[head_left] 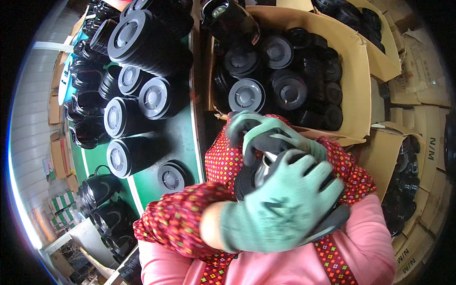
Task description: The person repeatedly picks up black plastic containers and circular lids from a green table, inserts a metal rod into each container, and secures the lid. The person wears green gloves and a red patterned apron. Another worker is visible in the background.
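My left hand, in a mint-green glove with a dark palm, reaches across my chest from the lower left. Its fingers curl over a black round part with a shiny metal piece at its middle. My right hand, gloved alike, lies just beyond with its bent fingers closed on the same part's far side. The two hands cover most of that part, so its full shape cannot be told. Left of them, a short stack of black round lids with a grey disc lies on the green tabletop.
Several tall stacks of grey-topped black lids stand along the table's left. Black handled jugs line its far left edge. Ahead, a cardboard box holds more lids, with a glossy black jug at its back corner. More cartons stand right.
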Tool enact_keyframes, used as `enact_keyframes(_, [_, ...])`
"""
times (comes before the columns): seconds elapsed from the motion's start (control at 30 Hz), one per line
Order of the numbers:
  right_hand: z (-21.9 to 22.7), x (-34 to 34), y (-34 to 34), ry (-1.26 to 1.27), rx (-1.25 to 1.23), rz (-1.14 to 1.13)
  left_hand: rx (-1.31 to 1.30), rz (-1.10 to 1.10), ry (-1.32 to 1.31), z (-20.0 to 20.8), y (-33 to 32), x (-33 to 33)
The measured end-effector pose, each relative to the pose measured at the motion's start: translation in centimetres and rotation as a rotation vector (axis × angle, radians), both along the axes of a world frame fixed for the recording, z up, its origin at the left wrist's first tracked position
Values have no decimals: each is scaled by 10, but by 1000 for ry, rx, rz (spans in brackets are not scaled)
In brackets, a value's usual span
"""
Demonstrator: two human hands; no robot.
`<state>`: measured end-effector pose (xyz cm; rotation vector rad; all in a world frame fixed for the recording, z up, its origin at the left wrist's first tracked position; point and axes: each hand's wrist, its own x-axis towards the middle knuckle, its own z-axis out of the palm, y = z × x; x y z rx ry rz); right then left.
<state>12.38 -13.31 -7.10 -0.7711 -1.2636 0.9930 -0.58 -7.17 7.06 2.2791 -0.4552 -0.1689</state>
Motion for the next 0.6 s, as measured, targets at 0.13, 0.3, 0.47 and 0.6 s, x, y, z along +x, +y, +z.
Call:
enact_keyframes(0.13, [12,-13,8,317,-77,301,364,240,-49,-19,-52,20])
enact_keyframes(0.3, [19,-8,-7,332,-164,335,72,91,-235,-19,-38,-10])
enact_keyframes(0.47, [20,4,17,113,-77,396,117,236,-204,-25,-52,-4])
enact_keyframes(0.6, [17,-16,22,323,-90,472,245,239,-96,-16,-56,-4])
